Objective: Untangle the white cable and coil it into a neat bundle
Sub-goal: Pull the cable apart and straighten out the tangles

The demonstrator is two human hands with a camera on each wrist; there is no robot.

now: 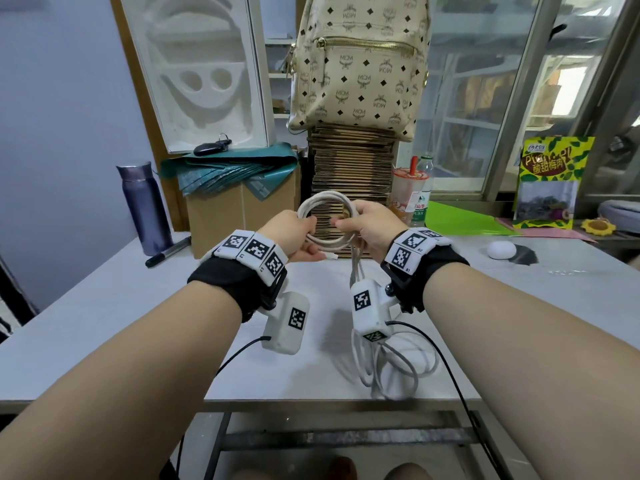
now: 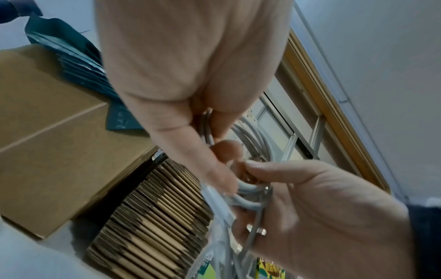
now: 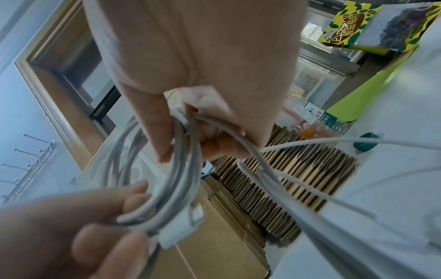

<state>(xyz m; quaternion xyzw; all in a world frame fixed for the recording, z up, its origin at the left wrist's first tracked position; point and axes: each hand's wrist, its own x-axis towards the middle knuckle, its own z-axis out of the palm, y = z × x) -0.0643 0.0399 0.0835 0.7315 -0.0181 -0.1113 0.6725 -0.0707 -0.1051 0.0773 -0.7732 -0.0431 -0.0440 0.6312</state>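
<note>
Both hands are raised above the pale grey table point(image 1: 104, 306), and between them they hold a round coil of thin white cable point(image 1: 323, 197) made of several loops lying together. The left hand point(image 1: 294, 237) grips the coil's left side with fingers and thumb curled round the strands; a small white plug end point(image 1: 332, 257) sticks out just beside its thumb. The right hand point(image 1: 375, 226) pinches the coil's right side, its fingers closed round the bunched loops. From under the right hand the uncoiled rest of the cable hangs down past the white wrist camera and lies in loose, overlapping loops point(image 1: 398, 368) on the table near its front edge. In the right wrist view the strands pass through the curled fingers point(image 3: 214, 143) of that hand, and a white connector block point(image 3: 181, 232) sits against the other hand's fingers. Behind the coil stands a tall stack of flattened brown cardboard point(image 1: 351, 161) with a cream patterned backpack point(image 1: 360, 60) on top. To the left are a brown cardboard box point(image 1: 242, 216) bearing teal bags, a purple metal flask point(image 1: 143, 206) and a black marker pen point(image 1: 168, 251). To the right stand a plastic drink cup with a red straw point(image 1: 408, 192) and a yellow-green snack packet point(image 1: 550, 181).
</note>
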